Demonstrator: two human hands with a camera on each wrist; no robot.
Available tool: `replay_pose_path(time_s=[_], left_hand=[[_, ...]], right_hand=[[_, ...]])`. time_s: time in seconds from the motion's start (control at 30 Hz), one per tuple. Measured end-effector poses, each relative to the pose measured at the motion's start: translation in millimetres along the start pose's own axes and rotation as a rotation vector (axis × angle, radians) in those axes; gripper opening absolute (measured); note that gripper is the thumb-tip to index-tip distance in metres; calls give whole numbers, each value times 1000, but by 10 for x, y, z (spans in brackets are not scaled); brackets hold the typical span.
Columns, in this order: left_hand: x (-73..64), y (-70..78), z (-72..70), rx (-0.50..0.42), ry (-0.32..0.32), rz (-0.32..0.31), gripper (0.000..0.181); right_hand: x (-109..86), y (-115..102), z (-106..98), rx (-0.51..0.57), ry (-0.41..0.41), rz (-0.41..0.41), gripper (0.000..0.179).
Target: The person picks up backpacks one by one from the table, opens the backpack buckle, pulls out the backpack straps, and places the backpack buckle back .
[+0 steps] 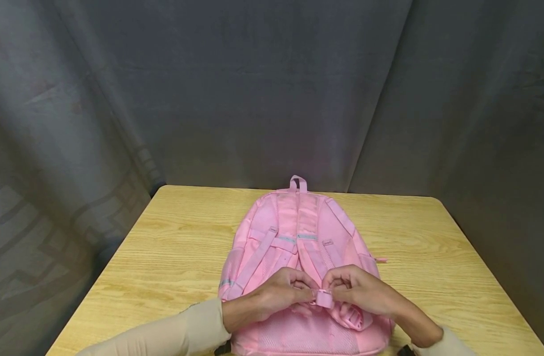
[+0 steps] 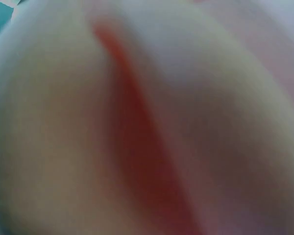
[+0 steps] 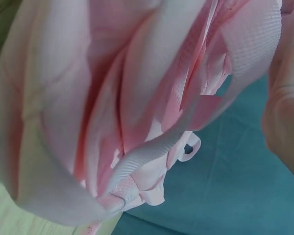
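Note:
A pink backpack (image 1: 289, 331) lies on the table with its shoulder straps facing up. Over its lower part, both hands meet at a pink webbing strap (image 1: 324, 299). My left hand (image 1: 282, 291) pinches the strap's left side between thumb and fingers. From the other side, my right hand (image 1: 365, 291) pinches it with thumb and forefinger. Folded webbing hangs beneath the right hand. In the right wrist view the ribbed strap (image 3: 255, 44) loops in front of the backpack's pink fabric (image 3: 63, 107), and part of a hand (image 3: 289, 103) shows at the edge. The left wrist view is a blur.
The wooden table (image 1: 174, 237) extends around the backpack on both sides. Grey curtains (image 1: 254, 99) hang behind it and at the sides. The backpack's top loop (image 1: 298, 184) points toward the far table edge, and a pink zipper pull (image 1: 381, 260) sticks out to the right.

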State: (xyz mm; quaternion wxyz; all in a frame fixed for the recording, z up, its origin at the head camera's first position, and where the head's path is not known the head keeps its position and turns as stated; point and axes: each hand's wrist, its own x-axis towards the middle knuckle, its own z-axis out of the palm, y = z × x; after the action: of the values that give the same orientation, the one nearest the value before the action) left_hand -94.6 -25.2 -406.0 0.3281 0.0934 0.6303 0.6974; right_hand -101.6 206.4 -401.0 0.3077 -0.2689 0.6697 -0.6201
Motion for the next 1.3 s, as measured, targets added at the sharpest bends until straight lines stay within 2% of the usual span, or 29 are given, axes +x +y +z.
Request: replay_pose_path(time_s=[0.23, 0.53, 0.77, 1.1, 1.3], left_hand=[[-1, -4, 0, -18, -40, 16, 12], [-11, 14, -10, -27, -40, 14, 13], [2, 10, -6, -13, -22, 9, 14], [7, 10, -11, 1, -2, 3, 14], [11, 4, -7, 3, -4, -5, 14]], right_hand=[[-18, 19, -27, 112, -65, 3, 16], [-21, 84, -49, 100, -120, -79, 13], [-23, 99, -53, 117, -137, -91, 13], [-14, 126, -54, -9, -82, -170, 13], [-10, 107, -53, -55, -55, -185, 12]])
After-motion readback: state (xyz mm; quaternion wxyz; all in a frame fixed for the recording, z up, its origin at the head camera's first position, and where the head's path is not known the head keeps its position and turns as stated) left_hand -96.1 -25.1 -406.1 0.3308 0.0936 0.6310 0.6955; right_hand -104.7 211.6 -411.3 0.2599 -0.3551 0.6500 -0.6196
